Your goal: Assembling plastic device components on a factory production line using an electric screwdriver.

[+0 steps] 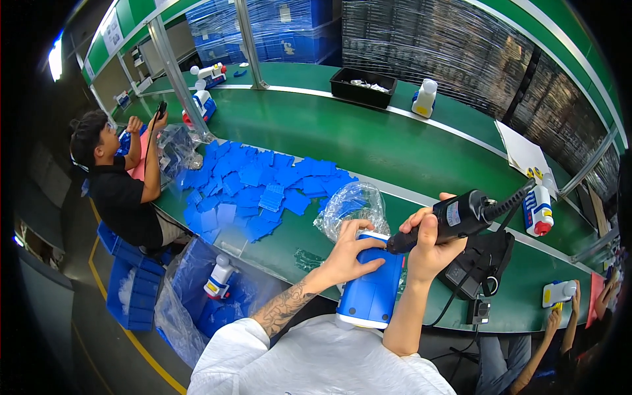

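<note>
Blue plastic fills the left hand (pixel 352 253), which is clasped over the upper end of a blue and white casing (pixel 370 289) held upright against the person's chest, just at the near edge of the green tabletop (pixel 368 141); the right hand (pixel 431 247) is wrapped tight round a black electric screwdriver (pixel 454 220), whose tip points left and down at the top of the casing, close beside the left fingers; whether the tip touches the casing cannot be told. The likely trouble sits right there: the tip is so near the left fingers that a slip off the plastic could catch them; the casing is steadied only by one hand and the body, so a hard push might tilt it or twist it loose; the coiled black cable (pixel 510 204) runs off to the right and could drag on the tool. Just beyond the hands lies a crumpled clear bag (pixel 352 204); further left a heap of flat blue parts (pixel 257 191) spreads over the tabletop; a black tray (pixel 362 85) stands well apart at the far side. A co-worker in a black shirt (pixel 118 197) sits at the left end.
</note>
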{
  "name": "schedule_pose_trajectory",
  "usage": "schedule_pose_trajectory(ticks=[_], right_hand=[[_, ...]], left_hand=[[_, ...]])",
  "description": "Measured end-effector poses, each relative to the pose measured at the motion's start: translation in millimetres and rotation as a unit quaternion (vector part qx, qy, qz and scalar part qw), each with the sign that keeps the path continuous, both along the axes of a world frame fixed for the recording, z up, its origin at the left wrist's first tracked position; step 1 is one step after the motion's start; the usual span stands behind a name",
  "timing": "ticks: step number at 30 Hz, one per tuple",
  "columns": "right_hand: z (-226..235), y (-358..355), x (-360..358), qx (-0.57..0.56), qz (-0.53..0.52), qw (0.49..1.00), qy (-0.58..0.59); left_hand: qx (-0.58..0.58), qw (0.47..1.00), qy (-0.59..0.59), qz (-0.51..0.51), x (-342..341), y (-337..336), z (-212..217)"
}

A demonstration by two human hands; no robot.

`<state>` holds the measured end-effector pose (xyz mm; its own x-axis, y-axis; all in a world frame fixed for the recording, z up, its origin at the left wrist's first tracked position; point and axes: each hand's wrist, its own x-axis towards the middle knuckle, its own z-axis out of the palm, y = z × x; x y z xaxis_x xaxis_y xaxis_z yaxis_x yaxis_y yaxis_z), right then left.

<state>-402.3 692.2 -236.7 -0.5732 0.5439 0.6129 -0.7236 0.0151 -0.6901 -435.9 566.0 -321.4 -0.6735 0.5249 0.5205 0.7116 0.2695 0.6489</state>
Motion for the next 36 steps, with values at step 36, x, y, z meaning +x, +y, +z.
schedule_pose_trajectory(ticks=[36], right_hand=[[-13.1, 5.1, -13.5, 0.037, 0.014, 0.997, -0.072]], left_hand=[[0.011, 0.985, -0.169, -0.015, 0.7, -1.5, -10.2]])
